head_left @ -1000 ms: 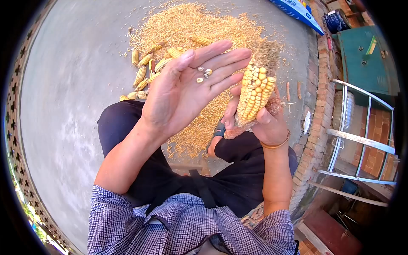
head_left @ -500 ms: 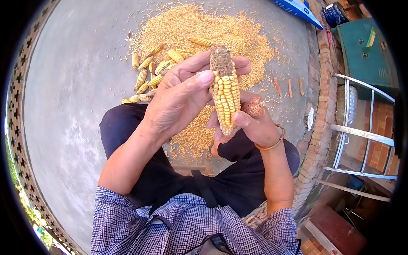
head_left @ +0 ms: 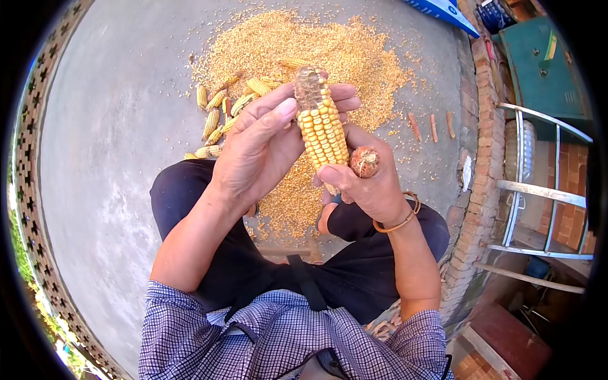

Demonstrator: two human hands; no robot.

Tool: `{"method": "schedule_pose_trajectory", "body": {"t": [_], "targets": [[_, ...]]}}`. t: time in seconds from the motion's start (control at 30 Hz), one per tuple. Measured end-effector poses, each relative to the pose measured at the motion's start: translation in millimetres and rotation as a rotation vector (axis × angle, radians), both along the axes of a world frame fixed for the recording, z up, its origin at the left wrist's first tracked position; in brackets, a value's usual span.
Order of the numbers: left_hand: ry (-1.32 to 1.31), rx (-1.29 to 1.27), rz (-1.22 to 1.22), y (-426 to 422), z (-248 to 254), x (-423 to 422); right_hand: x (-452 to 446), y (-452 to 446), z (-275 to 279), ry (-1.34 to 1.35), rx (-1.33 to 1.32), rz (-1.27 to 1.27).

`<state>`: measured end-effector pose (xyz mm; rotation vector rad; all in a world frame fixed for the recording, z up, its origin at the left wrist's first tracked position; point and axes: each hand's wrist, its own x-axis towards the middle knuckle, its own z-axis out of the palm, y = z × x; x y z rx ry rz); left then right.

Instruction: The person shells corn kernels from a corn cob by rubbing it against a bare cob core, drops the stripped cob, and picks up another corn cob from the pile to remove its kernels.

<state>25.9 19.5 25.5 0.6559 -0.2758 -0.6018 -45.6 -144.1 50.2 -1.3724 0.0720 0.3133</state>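
Observation:
An ear of corn is held tilted between my hands, its upper end dark and without kernels, yellow kernels covering the rest. My left hand supports the ear from behind and the left, fingers curled behind it and thumb near its upper part. Wrapped in my right hand is a bare corn cob, its reddish broken end facing up, while the right thumb presses at the ear's lower end. The fingers beneath the cob are partly hidden.
Loose kernels spread widely over the concrete floor. Several unshelled ears lie at the pile's left. Three bare cobs rest on the right. A brick edging and a metal ladder stand farther right.
The ear has moved slightly left and turned, showing more of its kernel rows. My right hand has rotated, so the bare cob's end now points toward me.

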Motion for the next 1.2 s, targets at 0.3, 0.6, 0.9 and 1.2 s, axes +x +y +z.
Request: {"method": "schedule_pose_trajectory", "body": {"t": [0.3, 0.6, 0.9, 1.2], "targets": [[0.037, 0.003, 0.02, -2.0, -0.6, -0.9, -4.2, 13.7, -13.4, -0.122, -0.244, -0.141], [0.049, 0.016, 0.033, -2.5, -1.8, -0.7, -5.0, 11.6, -14.5, -0.155, -0.251, -0.128], [0.037, 0.072, 0.035, -2.8, -7.7, 3.6, -1.8, 5.7, -7.1, 0.035, 0.035, -0.076], [0.103, 0.074, 0.01, 0.5, -20.0, 3.0, -0.1, -1.8, -24.6, 0.055, 0.488, -0.014]]}}
